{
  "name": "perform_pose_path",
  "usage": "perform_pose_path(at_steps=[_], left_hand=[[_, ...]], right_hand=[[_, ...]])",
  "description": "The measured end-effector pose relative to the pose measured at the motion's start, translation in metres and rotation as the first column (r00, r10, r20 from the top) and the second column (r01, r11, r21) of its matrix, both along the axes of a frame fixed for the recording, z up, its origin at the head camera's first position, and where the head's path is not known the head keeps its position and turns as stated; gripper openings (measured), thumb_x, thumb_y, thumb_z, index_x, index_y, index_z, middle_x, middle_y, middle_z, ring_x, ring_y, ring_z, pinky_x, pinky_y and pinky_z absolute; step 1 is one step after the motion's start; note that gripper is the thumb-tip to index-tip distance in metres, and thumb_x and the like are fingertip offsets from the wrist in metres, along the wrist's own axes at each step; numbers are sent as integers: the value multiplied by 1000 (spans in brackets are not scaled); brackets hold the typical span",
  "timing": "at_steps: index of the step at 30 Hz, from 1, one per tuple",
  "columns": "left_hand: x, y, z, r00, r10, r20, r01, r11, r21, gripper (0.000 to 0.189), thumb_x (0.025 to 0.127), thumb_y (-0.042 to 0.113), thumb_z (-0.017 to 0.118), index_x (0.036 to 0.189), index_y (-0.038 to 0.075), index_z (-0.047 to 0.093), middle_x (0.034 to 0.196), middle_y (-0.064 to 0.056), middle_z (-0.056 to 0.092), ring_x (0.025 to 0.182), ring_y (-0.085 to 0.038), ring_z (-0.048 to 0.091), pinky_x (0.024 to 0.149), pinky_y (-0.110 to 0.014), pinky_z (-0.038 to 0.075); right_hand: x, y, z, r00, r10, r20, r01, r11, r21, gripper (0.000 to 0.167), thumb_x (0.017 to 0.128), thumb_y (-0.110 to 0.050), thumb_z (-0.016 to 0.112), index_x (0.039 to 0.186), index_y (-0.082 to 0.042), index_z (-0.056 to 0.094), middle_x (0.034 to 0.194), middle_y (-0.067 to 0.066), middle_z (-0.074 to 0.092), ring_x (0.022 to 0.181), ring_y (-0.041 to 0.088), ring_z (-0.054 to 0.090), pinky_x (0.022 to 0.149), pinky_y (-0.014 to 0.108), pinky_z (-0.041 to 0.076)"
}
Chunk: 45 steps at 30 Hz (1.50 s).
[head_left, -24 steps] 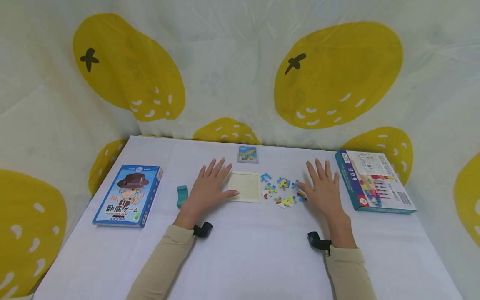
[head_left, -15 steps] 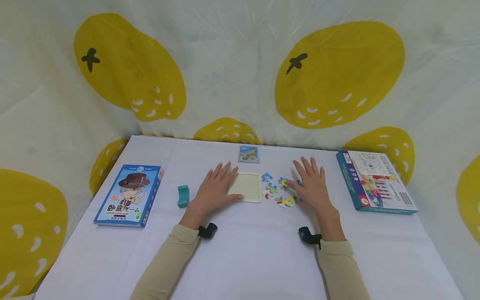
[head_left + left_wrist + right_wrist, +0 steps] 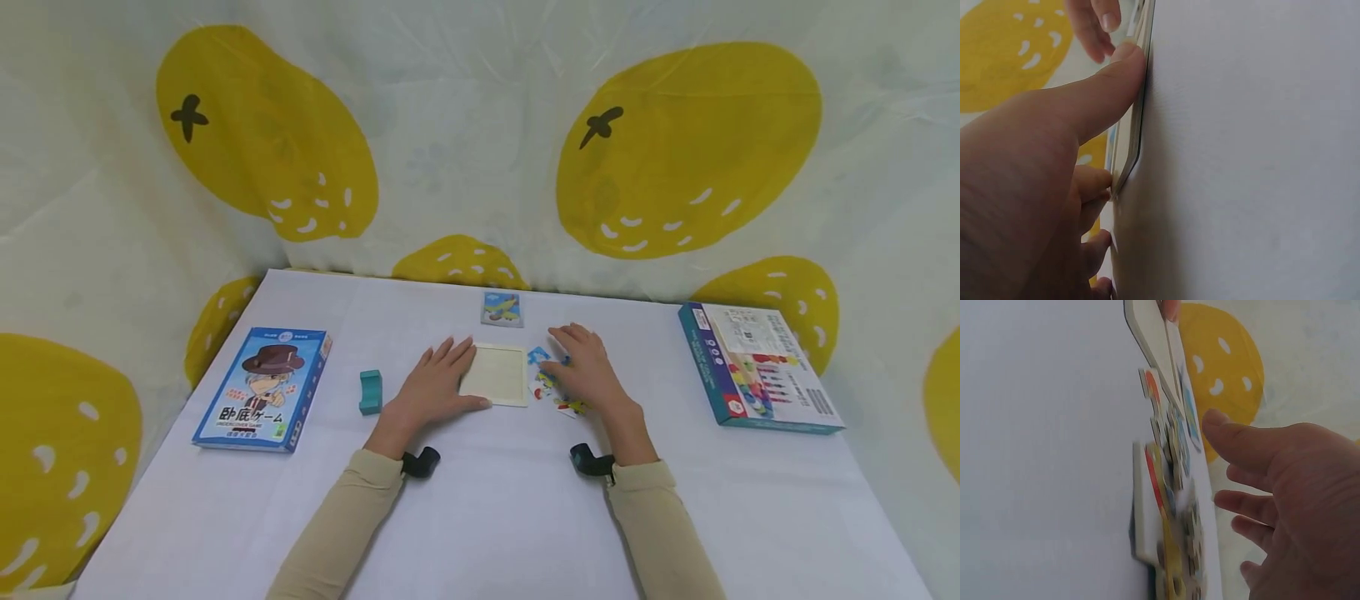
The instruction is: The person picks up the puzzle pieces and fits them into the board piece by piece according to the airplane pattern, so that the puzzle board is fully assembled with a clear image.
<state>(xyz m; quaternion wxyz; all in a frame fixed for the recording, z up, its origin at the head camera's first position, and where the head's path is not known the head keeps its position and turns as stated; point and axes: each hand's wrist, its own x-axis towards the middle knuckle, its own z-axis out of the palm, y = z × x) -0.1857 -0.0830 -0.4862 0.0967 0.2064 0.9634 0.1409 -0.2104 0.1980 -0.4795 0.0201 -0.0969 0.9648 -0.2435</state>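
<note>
The left hand (image 3: 429, 387) lies at the left side of a pale square puzzle tray (image 3: 498, 375). Its fingers are extended, with the index fingertip at the far left corner and the thumb at the near left corner. In the left wrist view, the thumb (image 3: 1113, 78) touches the edge of the tray (image 3: 1127, 147). Right of the tray, several jigsaw pieces (image 3: 542, 387) in blue, yellow and white lie loose, partly hidden under the right hand (image 3: 592, 371). That hand hovers over them with fingers relaxed and apart, holding nothing; the right wrist view shows it above the pieces (image 3: 1159, 481).
A small airplane picture card (image 3: 502, 309) lies behind the tray. On the left are a teal curved block (image 3: 371, 392) and a blue game box (image 3: 262, 390). Another box (image 3: 761, 367) lies at the right. A fruit-print curtain (image 3: 465, 158) hangs behind the white table (image 3: 480, 517).
The right hand has moved left and its fingers have bent, now over the jigsaw pieces. The left hand has shifted slightly right, bringing its thumb and fingertips to the tray's left corners.
</note>
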Motion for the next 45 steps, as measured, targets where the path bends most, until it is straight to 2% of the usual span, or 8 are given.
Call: perform_pose_path(at_steps=[6, 12, 16, 24, 27, 32, 37, 45], left_hand=[[1, -2, 0, 1000, 14, 14, -14, 1000, 16, 101, 85, 74, 56, 160, 16, 19, 169, 0, 14, 157, -24, 10, 127, -49, 14], [4, -3, 5, 1000, 9, 26, -10, 1000, 26, 99, 86, 68, 61, 159, 13, 23, 168, -1, 17, 157, -25, 11, 126, -49, 15], [5, -3, 3, 1000, 7, 16, -7, 1000, 17, 98, 87, 67, 60, 159, 13, 23, 168, -1, 18, 157, -25, 11, 126, -50, 16], [8, -1, -1, 1000, 10, 3, -10, 1000, 21, 97, 87, 67, 60, 159, 12, 23, 168, -2, 19, 156, -27, 13, 126, -51, 16], [9, 0, -2, 1000, 8, -1, -8, 1000, 12, 97, 88, 67, 60, 159, 12, 23, 168, -2, 19, 156, -27, 13, 126, -51, 16], [8, 0, -2, 1000, 9, -18, -9, 1000, -13, 97, 88, 68, 58, 159, 12, 22, 168, -1, 18, 156, -26, 13, 126, -50, 16], [7, -1, -3, 1000, 5, -17, -5, 1000, -6, 97, 88, 68, 58, 159, 12, 22, 168, 0, 18, 156, -26, 13, 126, -50, 16], [5, -7, -1, 1000, 12, 5, -13, 1000, 29, 93, 90, 68, 56, 159, 15, 24, 167, 1, 20, 156, -24, 13, 126, -49, 17]], right_hand=[[1, -13, -4, 998, 1, 62, 3, 998, -64, 57, 92, -28, 70, 143, -8, 52, 146, 16, 48, 137, 36, 41, 114, 55, 38], [-2, -21, -9, 1000, -11, 6, 11, 997, -79, 43, 89, -16, 72, 130, -5, 63, 128, 16, 57, 119, 32, 52, 104, 50, 46], [-5, -25, -6, 998, -45, 37, 48, 994, -98, 36, 89, -10, 71, 124, -4, 66, 118, 16, 60, 106, 30, 56, 95, 47, 50], [-6, -24, 2, 984, -98, 150, 130, 968, -217, 34, 86, -5, 70, 120, -3, 66, 112, 16, 60, 100, 29, 53, 89, 43, 50], [-7, -23, 1, 981, -113, 160, 150, 957, -246, 33, 85, -4, 72, 117, -4, 66, 107, 14, 61, 97, 27, 52, 86, 39, 49], [-9, -22, 3, 981, -121, 151, 163, 937, -309, 23, 86, -2, 70, 109, -5, 67, 98, 11, 62, 91, 24, 54, 80, 34, 47], [-6, -23, 11, 983, -112, 145, 157, 923, -351, 15, 89, -2, 65, 103, -7, 70, 97, 10, 66, 89, 25, 56, 77, 32, 49], [-7, -42, 18, 995, -59, 78, 86, 912, -402, 16, 93, -5, 63, 105, -6, 73, 97, 10, 65, 88, 24, 57, 77, 32, 48]])
